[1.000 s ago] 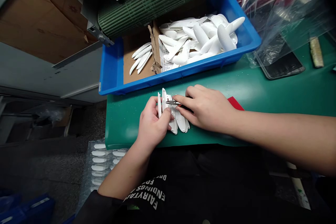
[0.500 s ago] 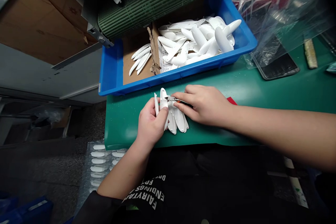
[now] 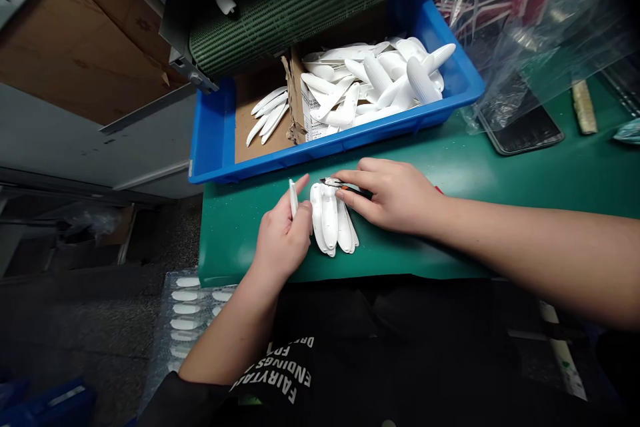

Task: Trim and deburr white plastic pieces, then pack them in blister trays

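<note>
L hand: L hand (image 3: 283, 240), lower centre of frame, fingers curled, thumb & fingers pinching slim white plastic part (image 3: 293, 197), which stands near upright, just left of pile.

R hand: R hand (image 3: 393, 193), right of centre, fingers closed round small side cutters (image 3: 345, 187), orange-red grip mostly hidden, metal tips (image 3: 327, 181) pointing left, just above pile.

Pile: white oval plastic parts (image 3: 330, 221), overlapping in a fan on tabletop, between hands, R fingers touching or just beside top edge.

Tabletop: green mat surface (image 3: 240, 247), centre of frame; thin red item (image 3: 439, 189) pokes out past R wrist.

Below table: black tee w/ white print (image 3: 280, 370) at bottom centre; clear blister tray w/ white parts (image 3: 187, 310) lower left.

Crate: blue plastic crate (image 3: 320, 155) on tabletop, upper centre, holds loose white parts (image 3: 380, 80) on right, thin white parts (image 3: 267, 113) on left, torn cardboard divider (image 3: 295, 100) between.

Right side: dark tablet or phone (image 3: 520, 133) under clear plastic bag (image 3: 530, 60); beige strip (image 3: 584, 107) near far right edge.

Far: green ribbed belt (image 3: 300, 7) top centre, w/ white part (image 3: 224, 0) on dark panel beside it; brown cardboard (image 3: 80, 47) upper left.
</note>
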A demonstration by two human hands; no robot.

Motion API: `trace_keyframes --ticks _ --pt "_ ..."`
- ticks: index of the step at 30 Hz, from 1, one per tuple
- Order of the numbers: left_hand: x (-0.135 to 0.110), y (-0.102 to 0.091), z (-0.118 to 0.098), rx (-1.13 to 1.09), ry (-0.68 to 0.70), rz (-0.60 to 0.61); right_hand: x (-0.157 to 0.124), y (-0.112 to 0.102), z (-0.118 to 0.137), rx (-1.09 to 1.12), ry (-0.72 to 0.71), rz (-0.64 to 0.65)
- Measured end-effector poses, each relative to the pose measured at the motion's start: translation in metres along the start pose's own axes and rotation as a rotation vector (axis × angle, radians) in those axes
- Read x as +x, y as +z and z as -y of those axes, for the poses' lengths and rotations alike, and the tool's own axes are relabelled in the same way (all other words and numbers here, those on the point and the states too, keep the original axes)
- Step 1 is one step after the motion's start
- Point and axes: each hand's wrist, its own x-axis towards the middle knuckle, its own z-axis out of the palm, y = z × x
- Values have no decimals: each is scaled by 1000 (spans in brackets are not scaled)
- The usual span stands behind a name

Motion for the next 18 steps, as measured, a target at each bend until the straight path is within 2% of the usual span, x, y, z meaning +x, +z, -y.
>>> trace_keyframes --ticks 4,7,11,15,18 --pt "-4 -7 -1 -67 46 -5 0 0 -1 17 -2 5" --pt "-4 -8 -2 -203 -23 42 -1 1 -1 17 -18 -6" --pt "-2 -4 -5 -346 -103 90 -3 2 1 25 -55 -22" --pt "-3 2 -6 -444 -110 142 -5 0 6 9 -87 -10" --pt "-5 5 -6 -453 -108 135 -7 0 9 -27 -127 12"
